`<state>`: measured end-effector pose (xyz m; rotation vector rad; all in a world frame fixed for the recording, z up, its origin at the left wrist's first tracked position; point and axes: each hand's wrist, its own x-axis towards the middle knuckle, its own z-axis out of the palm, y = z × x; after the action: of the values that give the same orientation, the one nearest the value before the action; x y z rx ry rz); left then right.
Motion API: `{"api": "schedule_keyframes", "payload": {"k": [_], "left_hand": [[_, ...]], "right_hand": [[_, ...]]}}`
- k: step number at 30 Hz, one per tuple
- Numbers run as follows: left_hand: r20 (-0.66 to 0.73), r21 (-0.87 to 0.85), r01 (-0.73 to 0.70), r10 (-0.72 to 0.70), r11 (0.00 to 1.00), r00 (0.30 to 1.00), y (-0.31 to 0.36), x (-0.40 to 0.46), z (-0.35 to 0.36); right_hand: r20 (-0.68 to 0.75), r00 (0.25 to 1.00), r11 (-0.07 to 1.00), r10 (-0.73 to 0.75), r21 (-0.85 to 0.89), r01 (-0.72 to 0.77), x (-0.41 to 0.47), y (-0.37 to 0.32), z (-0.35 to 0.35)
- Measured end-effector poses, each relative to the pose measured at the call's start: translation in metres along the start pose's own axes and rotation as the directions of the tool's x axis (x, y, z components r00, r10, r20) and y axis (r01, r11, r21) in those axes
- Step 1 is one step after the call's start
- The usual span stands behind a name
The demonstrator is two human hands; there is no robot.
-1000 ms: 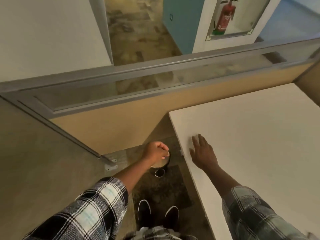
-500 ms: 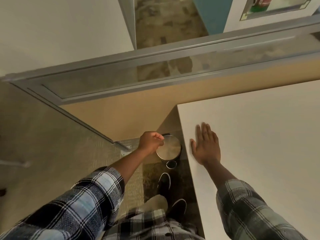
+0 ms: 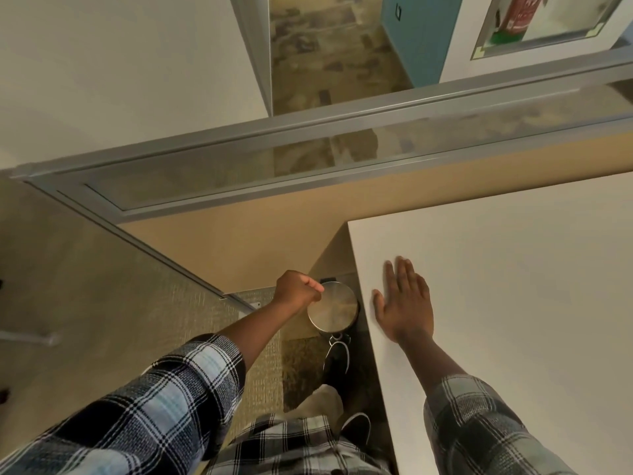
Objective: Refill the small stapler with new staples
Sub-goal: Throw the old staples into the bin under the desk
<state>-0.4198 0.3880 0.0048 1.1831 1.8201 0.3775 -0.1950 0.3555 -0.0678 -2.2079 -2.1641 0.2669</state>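
Note:
No stapler or staples are in view. My left hand (image 3: 298,291) is curled into a fist, hovering just left of and above the round steel lid of a small pedal bin (image 3: 334,311) on the floor; whether anything is inside the fist is hidden. My right hand (image 3: 404,303) lies flat, fingers spread, on the near-left edge of the white table (image 3: 513,269). The bin's lid looks closed.
A tan partition wall (image 3: 239,241) topped with a grey-framed glass panel (image 3: 308,159) runs behind the bin. A black shoe (image 3: 337,358) rests right at the bin's pedal. Carpeted floor lies on the left, beyond a lower partition.
My left fist has drawn back to the left off the bin, so the whole lid now shows. One foot has stepped forward to the pedal. My right hand stays flat on the table.

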Motion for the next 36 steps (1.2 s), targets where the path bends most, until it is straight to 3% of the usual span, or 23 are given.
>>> {"api": "schedule_keyframes", "payload": {"k": [36], "left_hand": [[0.090, -0.013, 0.052, -0.050, 0.999, 0.995, -0.043, 0.047, 0.042]], "right_hand": [[0.029, 0.999, 0.998, 0.021, -0.057, -0.019, 0.006, 0.000, 0.005]]}}
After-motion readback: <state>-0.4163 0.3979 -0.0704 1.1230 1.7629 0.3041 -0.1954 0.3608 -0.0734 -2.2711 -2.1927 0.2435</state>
